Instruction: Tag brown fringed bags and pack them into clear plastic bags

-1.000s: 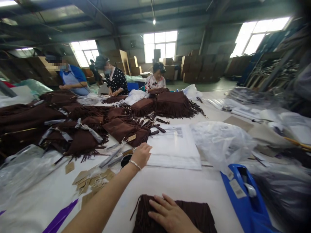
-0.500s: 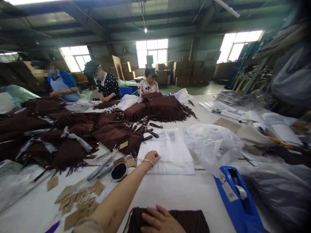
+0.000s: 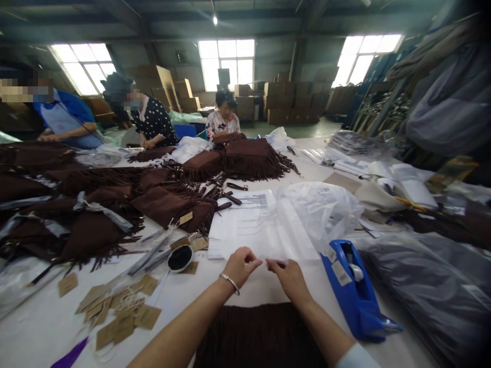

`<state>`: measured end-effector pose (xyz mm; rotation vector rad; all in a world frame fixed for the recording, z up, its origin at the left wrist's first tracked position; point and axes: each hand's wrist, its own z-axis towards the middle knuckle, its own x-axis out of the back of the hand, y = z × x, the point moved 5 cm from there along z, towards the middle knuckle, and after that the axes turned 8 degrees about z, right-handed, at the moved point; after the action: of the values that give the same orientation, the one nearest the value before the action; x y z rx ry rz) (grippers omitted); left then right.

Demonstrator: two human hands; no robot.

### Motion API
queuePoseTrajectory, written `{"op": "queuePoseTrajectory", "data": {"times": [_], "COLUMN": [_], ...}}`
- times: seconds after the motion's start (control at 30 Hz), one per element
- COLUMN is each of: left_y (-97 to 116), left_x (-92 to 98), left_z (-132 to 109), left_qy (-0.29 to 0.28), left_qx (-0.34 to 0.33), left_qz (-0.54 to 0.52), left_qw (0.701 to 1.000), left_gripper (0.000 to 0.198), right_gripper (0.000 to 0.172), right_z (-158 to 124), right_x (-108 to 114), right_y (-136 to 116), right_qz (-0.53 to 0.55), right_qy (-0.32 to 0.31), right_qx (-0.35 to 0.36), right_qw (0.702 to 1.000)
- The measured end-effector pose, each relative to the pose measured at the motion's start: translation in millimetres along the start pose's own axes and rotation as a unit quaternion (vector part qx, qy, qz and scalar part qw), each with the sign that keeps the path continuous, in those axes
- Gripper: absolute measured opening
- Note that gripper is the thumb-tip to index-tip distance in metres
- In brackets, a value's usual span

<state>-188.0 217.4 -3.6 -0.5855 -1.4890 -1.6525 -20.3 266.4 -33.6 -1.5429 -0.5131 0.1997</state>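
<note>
left hand and right hand each pinch, fingertips pressed together, the near edge of a flat clear poly bag; its printed label is unreadable. a brown fringed suede bag lies just below.

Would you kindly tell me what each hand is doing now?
Left hand: closed, holding what unclear.
Right hand: closed on the flat plastic bag.

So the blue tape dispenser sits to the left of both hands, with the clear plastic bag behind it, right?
Not quite: the head view shows the blue tape dispenser to the right of both the left hand and the right hand, not the left. The clear plastic bag is behind it, as you said.
</note>
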Motion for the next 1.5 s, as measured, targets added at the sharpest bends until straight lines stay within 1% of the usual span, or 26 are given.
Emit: {"op": "queuePoseTrajectory", "data": {"times": [0.13, 0.2, 0.27, 0.3, 0.33, 0.37, 0.4, 0.43, 0.47, 0.5, 0.53, 0.6, 0.63, 0.7, 0.73, 0.87, 0.9, 0.97, 1.0, 1.03, 1.07, 1.13, 1.23, 1.3, 1.4, 1.5], "left_y": [-5.0, 4.8, 20.4, 28.8, 37.1, 45.0, 51.9, 57.8, 62.3, 65.1, 65.9, 60.0, 52.7, 30.2, 16.0, -40.9, -53.2, -74.1, -80.6, -83.2, -82.3, -75.5, -69.2, -71.6, -84.1, -100.8], "left_x": [20.9, 23.6, 19.1, 15.6, 12.1, 9.2, 7.1, 5.8, 5.1, 4.9, 4.7, 4.7, 6.6, 17.4, 26.5, 64.9, 71.1, 71.4, 64.1, 53.1, 40.4, 16.6, -9.2, -17.2, -16.3, -3.4], "left_z": [4.9, 6.6, 3.8, 0.7, -3.3, -8.1, -13.4, -18.9, -24.3, -29.0, -32.8, -37.3, -38.5, -40.5, -41.9, -57.4, -63.5, -76.8, -82.7, -86.6, -87.7, -81.7, -65.4, -59.0, -64.6, -83.9], "left_qy": [0.050, 0.058, 0.052, 0.049, 0.050, 0.056, 0.067, 0.080, 0.090, 0.092, 0.079, 0.010, -0.030, -0.085, -0.090, -0.041, -0.021, 0.003, 0.005, -0.001, -0.014, -0.043, -0.061, -0.077, -0.121, -0.152], "left_qx": [0.015, -0.014, -0.049, -0.069, -0.094, -0.122, -0.152, -0.183, -0.211, -0.234, -0.249, -0.250, -0.234, -0.171, -0.132, 0.008, 0.059, 0.187, 0.246, 0.292, 0.318, 0.327, 0.325, 0.321, 0.321, 0.329], "left_qz": [0.020, 0.042, 0.065, 0.079, 0.101, 0.132, 0.168, 0.205, 0.238, 0.263, 0.279, 0.307, 0.319, 0.335, 0.338, 0.341, 0.297, 0.107, -0.011, -0.119, -0.201, -0.279, -0.388, -0.437, -0.471, -0.465], "left_qw": [0.998, 0.997, 0.995, 0.993, 0.989, 0.982, 0.972, 0.958, 0.944, 0.932, 0.924, 0.918, 0.918, 0.923, 0.927, 0.939, 0.953, 0.977, 0.969, 0.949, 0.926, 0.902, 0.860, 0.836, 0.813, 0.808], "left_gripper": [0.021, 0.015, 0.014, 0.016, 0.017, 0.019, 0.020, 0.021, 0.021, 0.021, 0.022, 0.028, 0.029, 0.019, 0.014, 0.025, 0.028, 0.032, 0.032, 0.031, 0.029, 0.028, 0.024, 0.021, 0.025, 0.035], "right_gripper": [0.042, 0.040, 0.037, 0.034, 0.031, 0.026, 0.023, 0.025, 0.031, 0.036, 0.038, 0.041, 0.042, 0.045, 0.048, 0.056, 0.056, 0.056, 0.057, 0.059, 0.060, 0.055, 0.040, 0.033, 0.032, 0.042], "right_z": [-11.2, -24.3, -41.1, -49.2, -55.5, -59.5, -61.2, -60.3, -56.6, -49.9, -41.3, -26.1, -22.2, -23.2, -27.3, -54.4, -60.4, -68.9, -71.1, -71.8, -71.0, -66.5, -64.9, -73.5, -98.5, -125.5], "right_x": [15.6, 10.9, -2.6, -8.9, -12.4, -12.6, -9.8, -4.7, 1.0, 6.3, 11.6, 24.6, 32.0, 48.9, 57.7, 86.9, 91.3, 96.4, 96.5, 94.9, 92.1, 85.1, 74.8, 69.0, 61.5, 57.9], "right_y": [11.4, 3.8, -17.8, -34.1, -53.0, -72.4, -90.1, -103.7, -111.2, -112.0, -107.0, -87.1, -75.7, -55.1, -46.3, -12.9, -2.7, 21.1, 33.7, 45.0, 53.6, 63.1, 69.0, 75.0, 89.1, 100.0], "right_qz": [0.016, 0.023, 0.023, 0.013, -0.010, -0.051, -0.111, -0.183, -0.256, -0.326, -0.384, -0.450, -0.461, -0.457, -0.444, -0.319, -0.262, -0.092, 0.017, 0.118, 0.198, 0.300, 0.382, 0.413, 0.355, 0.268], "right_qy": [0.030, -0.002, -0.087, -0.124, -0.139, -0.128, -0.094, -0.044, 0.000, 0.021, 0.021, -0.003, -0.012, -0.004, 0.012, 0.109, 0.137, 0.193, 0.217, 0.235, 0.242, 0.223, 0.163, 0.136, 0.113, 0.128], "right_qx": [-0.040, -0.064, -0.066, -0.039, 0.014, 0.086, 0.163, 0.229, 0.269, 0.281, 0.271, 0.233, 0.217, 0.198, 0.192, 0.139, 0.110, 0.030, -0.013, -0.050, -0.077, -0.103, -0.120, -0.136, -0.188, -0.225], "right_qw": [0.999, 0.998, 0.994, 0.991, 0.990, 0.987, 0.976, 0.955, 0.928, 0.903, 0.882, 0.862, 0.860, 0.867, 0.875, 0.931, 0.949, 0.977, 0.976, 0.964, 0.947, 0.922, 0.902, 0.890, 0.909, 0.928]}}
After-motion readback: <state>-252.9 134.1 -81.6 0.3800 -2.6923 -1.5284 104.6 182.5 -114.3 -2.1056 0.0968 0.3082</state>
